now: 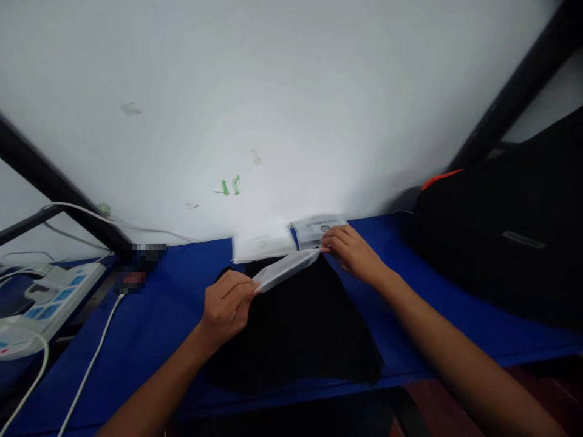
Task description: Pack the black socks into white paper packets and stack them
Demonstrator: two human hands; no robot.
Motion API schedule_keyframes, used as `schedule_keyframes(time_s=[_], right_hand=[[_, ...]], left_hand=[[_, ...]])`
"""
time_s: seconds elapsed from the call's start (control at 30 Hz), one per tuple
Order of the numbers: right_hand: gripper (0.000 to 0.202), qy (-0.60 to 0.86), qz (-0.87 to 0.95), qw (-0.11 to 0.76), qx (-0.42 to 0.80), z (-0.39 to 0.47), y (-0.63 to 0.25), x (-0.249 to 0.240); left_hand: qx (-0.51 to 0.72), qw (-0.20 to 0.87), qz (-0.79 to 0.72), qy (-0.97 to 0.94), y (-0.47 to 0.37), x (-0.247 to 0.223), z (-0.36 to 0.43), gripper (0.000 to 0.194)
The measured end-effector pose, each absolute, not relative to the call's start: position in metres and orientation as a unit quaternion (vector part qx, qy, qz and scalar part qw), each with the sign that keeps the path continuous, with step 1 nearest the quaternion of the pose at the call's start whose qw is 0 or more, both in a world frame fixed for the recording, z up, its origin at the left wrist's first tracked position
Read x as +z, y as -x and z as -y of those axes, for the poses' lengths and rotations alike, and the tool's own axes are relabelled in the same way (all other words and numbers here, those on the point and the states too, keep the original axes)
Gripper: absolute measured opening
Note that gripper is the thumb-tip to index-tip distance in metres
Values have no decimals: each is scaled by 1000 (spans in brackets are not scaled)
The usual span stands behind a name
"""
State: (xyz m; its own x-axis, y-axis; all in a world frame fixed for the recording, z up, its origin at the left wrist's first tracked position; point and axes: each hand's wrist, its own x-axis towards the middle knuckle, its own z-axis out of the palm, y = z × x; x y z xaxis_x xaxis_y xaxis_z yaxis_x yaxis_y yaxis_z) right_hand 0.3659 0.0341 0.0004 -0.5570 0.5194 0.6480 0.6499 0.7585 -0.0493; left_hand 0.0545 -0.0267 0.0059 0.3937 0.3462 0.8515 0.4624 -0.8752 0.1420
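Observation:
A translucent white pouch (286, 267) is stretched at a slant between my two hands. My left hand (230, 303) pinches its lower left corner, and my right hand (348, 250) pinches its upper right corner. Beneath the pouch lies a folded black cloth (300, 334) on the blue surface (173, 309). Against the wall rest two more items: a flat white packet (262, 243) behind the pouch, and a translucent packet with dark print (314, 229), partly covered by my right hand.
A black bag (514, 243) with an orange edge stands at the right. At the left lie a white power strip (59, 300) and white cables (98, 352). Dark metal bars (50, 176) frame both sides before the white wall (291, 109).

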Motion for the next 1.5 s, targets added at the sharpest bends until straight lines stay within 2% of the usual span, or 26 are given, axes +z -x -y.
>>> schedule_keyframes(time_s=[0.07,0.17,0.27,0.4,0.47,0.53,0.6,0.7,0.87,1.0,1.07,1.13,1.17,1.23,1.3,1.4,1.5], right_hand=[[16,324,890,313,-67,-33,-367,0],[41,283,920,268,-42,-20,-348,-5],[44,226,948,221,-32,-9,-329,-12],[49,247,929,267,-68,-23,-337,-12],[53,311,895,301,-109,-40,-353,-10],[58,402,854,299,-142,-61,-369,-12],[64,476,831,249,-145,-80,-383,-20],[65,501,838,184,-115,-101,-397,-38],[69,503,842,172,-97,-109,-407,-52],[63,483,852,193,-58,-73,-395,-36],[53,434,877,205,18,-36,-384,-26],[47,380,902,169,113,8,-374,-17],[49,356,910,139,159,29,-371,-14],[64,338,907,81,238,65,-368,-12],[67,356,892,57,273,89,-370,-14],[44,391,874,68,280,105,-376,-17],[22,405,868,86,274,106,-379,-14]], left_hand=[[-492,35,231,839,-55,2,27,13],[-465,0,186,865,-60,-4,32,17],[-427,2,137,894,-66,-4,37,18],[-429,4,160,889,-68,1,38,14],[-434,-6,189,881,-66,1,35,14],[-416,-15,210,885,-64,0,32,13],[-364,-21,223,904,-63,-2,30,11],[-236,-37,233,943,-63,-5,29,14],[-93,-74,228,966,-65,-2,29,16],[-72,-122,254,957,-57,10,37,16],[-68,-154,278,946,-46,15,46,17],[-68,-185,305,932,-30,15,59,23],[-71,-197,317,925,-21,13,66,28],[-67,-213,346,911,-2,7,80,36],[-61,-232,366,899,15,-1,92,39],[-75,-240,387,887,31,-7,102,14],[-100,-255,389,880,36,-7,101,12]])
